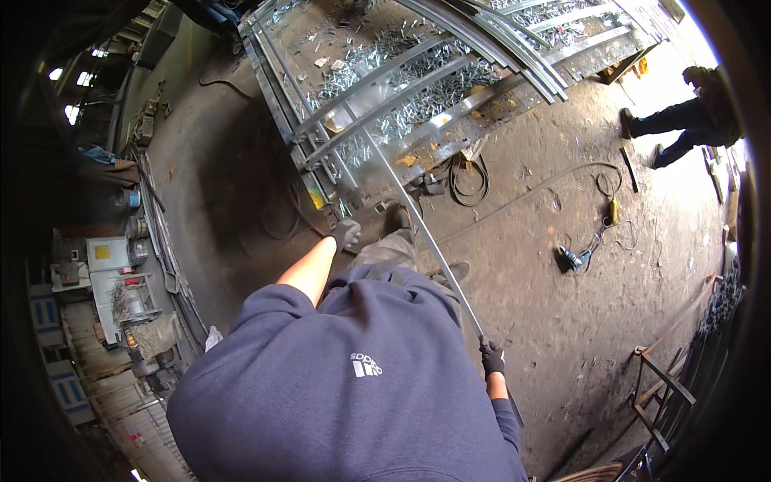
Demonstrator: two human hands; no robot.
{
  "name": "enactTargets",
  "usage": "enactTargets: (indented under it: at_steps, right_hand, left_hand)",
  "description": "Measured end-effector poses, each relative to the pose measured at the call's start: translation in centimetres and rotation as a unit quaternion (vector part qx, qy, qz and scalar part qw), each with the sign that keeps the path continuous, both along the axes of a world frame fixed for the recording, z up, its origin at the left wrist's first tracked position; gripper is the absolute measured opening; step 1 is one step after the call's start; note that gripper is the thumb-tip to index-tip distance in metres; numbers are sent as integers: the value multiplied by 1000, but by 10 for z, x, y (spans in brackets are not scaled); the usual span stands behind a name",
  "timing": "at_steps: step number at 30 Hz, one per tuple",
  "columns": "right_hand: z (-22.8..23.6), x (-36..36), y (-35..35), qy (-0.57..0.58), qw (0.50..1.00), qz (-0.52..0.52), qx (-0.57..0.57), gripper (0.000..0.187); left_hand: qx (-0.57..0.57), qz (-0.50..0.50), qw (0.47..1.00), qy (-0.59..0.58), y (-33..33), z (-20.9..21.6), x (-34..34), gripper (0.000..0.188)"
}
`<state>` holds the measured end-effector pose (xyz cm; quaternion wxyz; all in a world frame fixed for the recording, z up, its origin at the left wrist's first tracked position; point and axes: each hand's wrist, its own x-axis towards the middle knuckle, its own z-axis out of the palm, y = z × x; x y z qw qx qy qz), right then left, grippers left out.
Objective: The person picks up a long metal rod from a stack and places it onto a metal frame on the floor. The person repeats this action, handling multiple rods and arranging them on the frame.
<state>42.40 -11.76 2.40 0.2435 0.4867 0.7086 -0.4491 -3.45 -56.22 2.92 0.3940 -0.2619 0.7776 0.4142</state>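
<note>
On the right, my right hand (492, 358) in a dark glove is closed round the lower part of a long, thin metal bar (438, 253). The bar slopes up and away to the left, its far part reaching over the edge of a large metal table (450, 120). My left hand (347, 233), in a grey glove, hangs in front of my left leg near the table's corner. Its fingers look loosely bent and a little apart, with nothing visible in them. Other long metal profiles (393, 100) lie across the table over a heap of small shiny metal pieces (373, 72).
A coiled cable (468, 181) lies by the table's near side. On the floor to the right are a blue power tool (574, 259) and its cord. Another person (683, 120) stands at the far right. A metal frame (662, 386) is at lower right, cluttered shelving (112, 281) at left.
</note>
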Motion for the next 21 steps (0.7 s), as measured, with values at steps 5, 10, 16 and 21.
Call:
enactTargets:
  at_steps: [5,10,16,21]
  right_hand:
    - [-2,-53,-18,-67,998,5,-16,61]
    - [-8,-186,-72,104,973,196,60,53]
    - [-23,-503,-188,332,915,153,-170,50]
    - [-38,-556,-193,427,862,251,-113,59]
  left_hand:
    - [22,-475,856,202,-62,-28,-9,18]
    - [39,-226,966,117,-95,-17,-7,23]
    - [-28,-90,995,14,-139,8,-8,22]
    - [14,65,997,28,-181,21,-5,28]
